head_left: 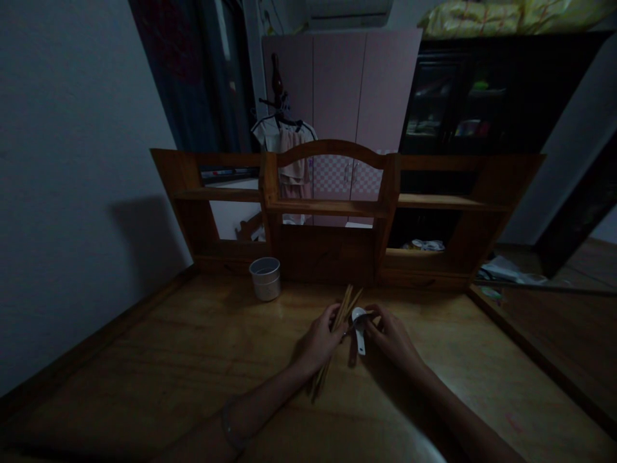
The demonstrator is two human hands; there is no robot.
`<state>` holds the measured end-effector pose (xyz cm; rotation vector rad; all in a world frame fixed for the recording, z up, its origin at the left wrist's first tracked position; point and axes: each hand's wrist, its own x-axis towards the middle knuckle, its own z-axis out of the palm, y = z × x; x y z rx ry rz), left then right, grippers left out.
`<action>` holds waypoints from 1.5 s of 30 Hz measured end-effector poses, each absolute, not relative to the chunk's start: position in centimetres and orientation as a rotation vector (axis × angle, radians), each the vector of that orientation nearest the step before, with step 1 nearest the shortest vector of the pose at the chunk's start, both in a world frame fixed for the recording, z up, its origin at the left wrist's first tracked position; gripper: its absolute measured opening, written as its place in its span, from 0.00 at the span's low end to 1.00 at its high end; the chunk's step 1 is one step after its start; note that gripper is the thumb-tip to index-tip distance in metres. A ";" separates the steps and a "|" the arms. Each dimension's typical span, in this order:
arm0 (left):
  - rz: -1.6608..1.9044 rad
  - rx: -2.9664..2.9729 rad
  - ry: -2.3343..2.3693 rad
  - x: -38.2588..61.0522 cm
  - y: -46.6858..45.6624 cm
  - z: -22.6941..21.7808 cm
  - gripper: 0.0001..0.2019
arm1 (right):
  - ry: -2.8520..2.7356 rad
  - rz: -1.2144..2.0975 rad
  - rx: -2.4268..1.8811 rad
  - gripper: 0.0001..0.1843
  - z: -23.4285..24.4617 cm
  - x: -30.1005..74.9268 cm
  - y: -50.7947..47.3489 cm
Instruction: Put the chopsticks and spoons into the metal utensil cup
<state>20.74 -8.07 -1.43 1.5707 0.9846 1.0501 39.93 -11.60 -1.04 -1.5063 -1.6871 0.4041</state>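
Observation:
My left hand (322,337) is wrapped round a bundle of wooden chopsticks (320,381), which slants over the table from upper right to lower left. Facing it, my right hand (388,334) pinches a small white spoon (360,344) near its bowl, the handle pointing down toward me. A thin, dark, shiny piece crosses by the spoon's bowl between both hands; its kind is too dim to make out. Back and to the left of my hands, a grey metal cup (266,280) stands upright on the table, apart from both hands.
The wooden table (193,360) has a raised edge on the right. A wooden shelf unit (332,206) spans its back, with small items in a right compartment. A wall (72,193) bounds the left side. Beyond are pink cabinets (337,83) and clothes on a stand.

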 end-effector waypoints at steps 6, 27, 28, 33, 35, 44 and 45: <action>1.067 1.761 1.073 20.1 -7.6 -1.6 0.18 | -1.550 0.621 -1.377 0.19 -0.7 39.5 -11.7; 1.109 1.997 1.347 19.1 -6.2 -1.6 0.15 | -1.546 0.827 -1.256 0.18 0.4 38.9 -12.1; 1.101 2.003 1.357 19.1 -6.2 -1.5 0.14 | -1.543 0.846 -1.249 0.18 0.5 38.8 -12.1; 1.065 2.090 1.398 19.1 -6.4 -1.3 0.16 | -1.553 0.916 -1.179 0.20 0.7 38.5 -12.3; 1.067 2.114 1.382 19.3 -6.6 -1.4 0.15 | -1.546 0.927 -1.136 0.20 0.7 38.5 -12.4; 2.056 1.715 1.618 16.7 -3.9 2.1 0.37 | -1.546 0.778 -1.256 0.16 1.2 39.0 -12.4; 2.141 1.656 1.660 15.6 -3.2 2.7 0.41 | -1.543 0.778 -1.263 0.15 1.2 39.0 -12.4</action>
